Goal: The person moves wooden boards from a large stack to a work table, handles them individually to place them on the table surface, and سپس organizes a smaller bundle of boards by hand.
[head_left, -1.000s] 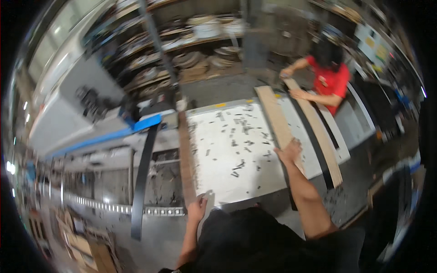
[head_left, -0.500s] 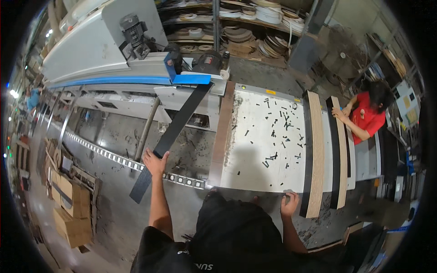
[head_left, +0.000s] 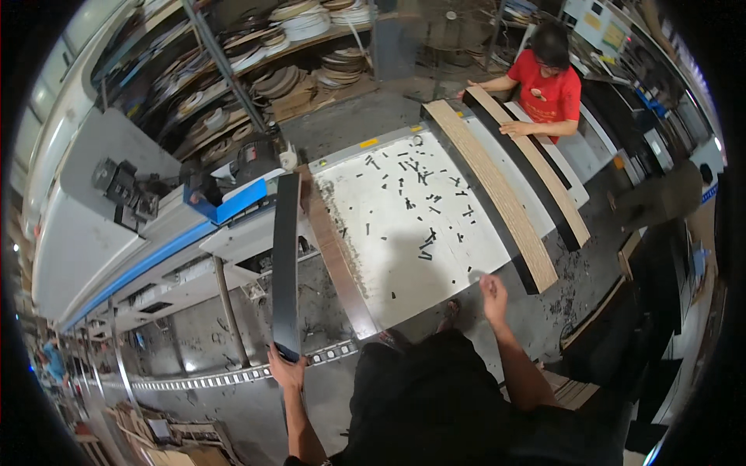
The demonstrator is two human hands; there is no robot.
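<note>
A long, narrow black board (head_left: 285, 264) slants away from me, its far end beside the machine at the table's left edge. My left hand (head_left: 287, 368) is closed round its near end, thumb on one side and fingers on the other. Over the front edge of the white worktable (head_left: 373, 283), my right hand (head_left: 493, 300) is raised with loosely curled fingers and nothing visible in it. To its right lies a wood-grain board with black edges (head_left: 497, 194). Beyond it a second such board (head_left: 530, 161) is touched by the hands of a co-worker (head_left: 549, 89) in a red shirt.
Black offcuts (head_left: 423, 177) litter the table. At left runs a long machine with a blue rail (head_left: 140, 268) and a roller track (head_left: 233, 378). Shelves with coiled edging strips (head_left: 299, 19) stand at the back. Dark panels (head_left: 606, 342) are stacked at lower right.
My view has turned right. The black board has swung from a diagonal to nearly straight ahead, and my left hand has slid to its near end. The co-worker's hands have spread apart along their board.
</note>
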